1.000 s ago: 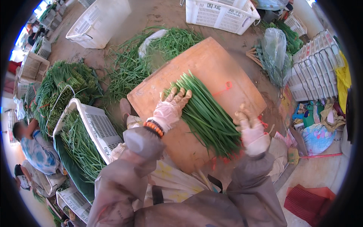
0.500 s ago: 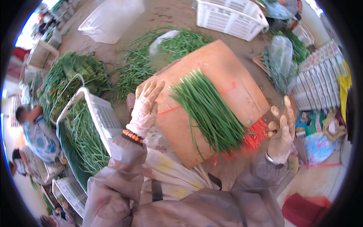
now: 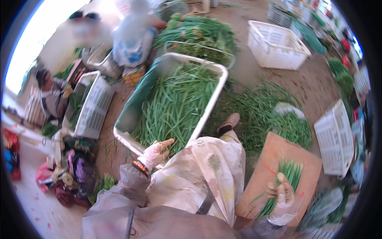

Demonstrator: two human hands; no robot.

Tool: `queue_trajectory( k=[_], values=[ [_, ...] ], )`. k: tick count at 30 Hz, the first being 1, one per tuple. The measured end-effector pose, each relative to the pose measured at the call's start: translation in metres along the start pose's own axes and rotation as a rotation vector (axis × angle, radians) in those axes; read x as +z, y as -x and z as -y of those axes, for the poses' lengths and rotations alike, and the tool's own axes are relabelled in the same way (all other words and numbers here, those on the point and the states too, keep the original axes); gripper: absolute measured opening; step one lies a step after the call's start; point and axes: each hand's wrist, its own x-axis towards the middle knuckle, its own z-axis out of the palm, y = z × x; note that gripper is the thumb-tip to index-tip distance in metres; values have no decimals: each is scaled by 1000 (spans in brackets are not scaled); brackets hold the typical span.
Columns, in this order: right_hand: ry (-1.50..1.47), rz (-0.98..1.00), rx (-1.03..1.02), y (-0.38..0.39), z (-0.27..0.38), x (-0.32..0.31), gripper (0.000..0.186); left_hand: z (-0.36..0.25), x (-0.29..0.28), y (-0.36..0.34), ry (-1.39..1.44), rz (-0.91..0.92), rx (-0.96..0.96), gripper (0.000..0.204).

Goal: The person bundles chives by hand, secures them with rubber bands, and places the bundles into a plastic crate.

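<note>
Brown earthen floor [image 3: 244, 75] fills most of the workroom, giving way to pale paving [image 3: 34, 199] at left. An orange-tan board [image 3: 254, 187], lower right, bears a bunch of green stalks [image 3: 293, 170]; the right hand [image 3: 282, 198] lies over it with fingers curled, though whether they pinch any stalks cannot be told. The left hand [image 3: 153, 155], fingers spread, is at the near rim of a white crate [image 3: 210, 106] holding long leaves [image 3: 175, 103]. Loose greens [image 3: 254, 101] crowd the board's far edge; open floor extends beyond them.
</note>
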Motion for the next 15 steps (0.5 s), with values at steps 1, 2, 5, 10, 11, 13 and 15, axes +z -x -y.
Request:
queue_trajectory(
  k=[1, 2, 5, 10, 11, 13, 15],
  values=[
    [26, 118, 40, -12, -6, 32, 35, 20, -1, 10, 90, -19, -74, 46],
    [37, 256, 68, -24, -3, 61, 33, 38, -3, 15, 125, -31, -82, 46],
    [65, 564, 237, -47, -27, 121, 29, 78, 7, 28, 220, -153, -243, 46],
    [357, 893, 90, -49, -90, 178, 27, 160, 15, -3, 732, -515, -477, 77],
    [275, 920, 292, -43, -79, 195, 26, 164, 12, -17, 699, -550, -579, 86],
    [199, 925, 508, -38, -84, 209, 26, 143, 5, -45, 499, -440, -753, 107],
    [386, 1090, 239, -30, -120, 209, 26, 144, 20, -75, 299, -261, -889, 118]
  ],
)
